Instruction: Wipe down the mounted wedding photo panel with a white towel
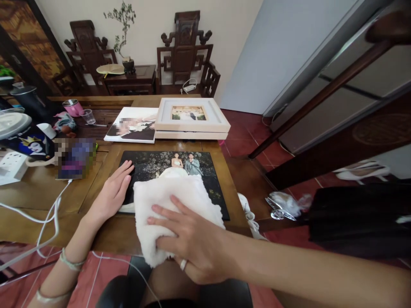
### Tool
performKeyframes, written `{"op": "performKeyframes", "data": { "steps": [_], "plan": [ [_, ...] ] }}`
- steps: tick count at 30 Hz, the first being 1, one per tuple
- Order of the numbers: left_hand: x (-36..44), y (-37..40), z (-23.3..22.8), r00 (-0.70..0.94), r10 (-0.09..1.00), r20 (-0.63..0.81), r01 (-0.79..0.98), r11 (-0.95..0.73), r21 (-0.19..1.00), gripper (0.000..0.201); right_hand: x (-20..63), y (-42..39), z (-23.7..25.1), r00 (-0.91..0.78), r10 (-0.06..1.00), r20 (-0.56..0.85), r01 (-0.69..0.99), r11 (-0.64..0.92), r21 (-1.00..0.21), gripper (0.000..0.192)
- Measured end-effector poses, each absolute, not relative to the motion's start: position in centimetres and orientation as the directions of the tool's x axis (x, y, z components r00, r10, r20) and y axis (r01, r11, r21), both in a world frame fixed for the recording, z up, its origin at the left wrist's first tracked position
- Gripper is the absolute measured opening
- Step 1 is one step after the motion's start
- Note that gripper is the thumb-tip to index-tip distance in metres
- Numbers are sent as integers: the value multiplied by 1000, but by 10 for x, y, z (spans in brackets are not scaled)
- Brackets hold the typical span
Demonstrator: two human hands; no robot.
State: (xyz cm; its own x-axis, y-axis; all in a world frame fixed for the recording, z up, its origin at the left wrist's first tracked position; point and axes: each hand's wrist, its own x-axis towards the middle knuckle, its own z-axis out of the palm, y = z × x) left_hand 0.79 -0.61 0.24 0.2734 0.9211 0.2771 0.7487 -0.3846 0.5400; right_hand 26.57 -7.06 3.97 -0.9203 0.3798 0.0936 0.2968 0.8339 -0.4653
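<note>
A dark photo panel (205, 171) showing a couple in wedding clothes lies flat near the table's front right corner. Across its lower middle spreads a fluffy white cloth (147, 192), hiding part of the picture and hanging past the table's front edge. My right hand (195, 239) holds this cloth from above, fingers fanned over it and the ringed thumb low at its near edge. At the panel's left edge rests my left hand (116, 190), open, with its fingers stretched out and touching the border.
Behind the panel are a white-framed photo box (192, 128) and a white-edged photo print (131, 134). Leftward lie a blurred-out phone (75, 158) on a white cable (56, 209), a dark cup (35, 143) and a pink mug (73, 108). Carved chairs (186, 47) stand beyond.
</note>
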Motion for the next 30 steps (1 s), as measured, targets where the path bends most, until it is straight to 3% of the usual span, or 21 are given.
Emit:
{"op": "performKeyframes", "data": {
  "steps": [2,6,12,15,19,23,30],
  "plan": [
    [8,-6,2,277,920,279,749,-388,537,54,270,-55,40,-911,403,85,327,833,-445,39],
    [8,-5,3,282,916,285,749,-396,531,52,290,3,39,-826,553,111,481,792,-376,33],
    [7,-5,3,282,915,290,748,-398,531,52,313,28,32,-756,637,151,588,762,-272,32],
    [7,-5,2,279,917,285,751,-393,531,51,306,-13,29,-795,595,119,546,787,-286,36],
    [9,-5,2,279,922,268,762,-382,523,52,288,-69,32,-893,441,95,373,841,-391,38],
    [9,-5,3,279,923,266,764,-381,521,52,283,-66,35,-924,367,105,291,856,-427,36],
    [7,-5,3,279,919,278,754,-389,529,51,316,33,35,-749,640,172,553,747,-368,25]
  ]
}}
